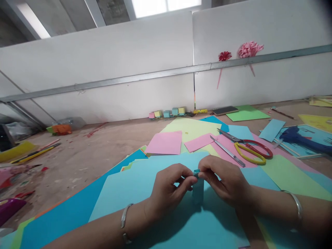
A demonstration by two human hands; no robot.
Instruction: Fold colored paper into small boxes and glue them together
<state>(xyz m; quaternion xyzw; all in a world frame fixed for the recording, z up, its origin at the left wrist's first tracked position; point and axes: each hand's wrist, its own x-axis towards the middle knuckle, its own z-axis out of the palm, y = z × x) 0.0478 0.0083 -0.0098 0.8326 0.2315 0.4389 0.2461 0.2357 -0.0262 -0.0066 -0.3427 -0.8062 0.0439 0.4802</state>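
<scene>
My left hand (166,190) and my right hand (223,180) meet over a stack of light blue paper sheets (145,186). Both pinch the top of a small folded light blue paper piece (197,192) that stands upright between them. The fingers of each hand are curled and pressed on its upper edge. A bangle sits on each wrist.
Red-and-yellow scissors (250,150) and a metal utility knife (227,151) lie just beyond my right hand. Pink sheets (166,142), green and yellow sheets spread around. Small paper boxes (167,113) line the white wall. A phone (225,110) and dark blue paper object (298,136) lie far right.
</scene>
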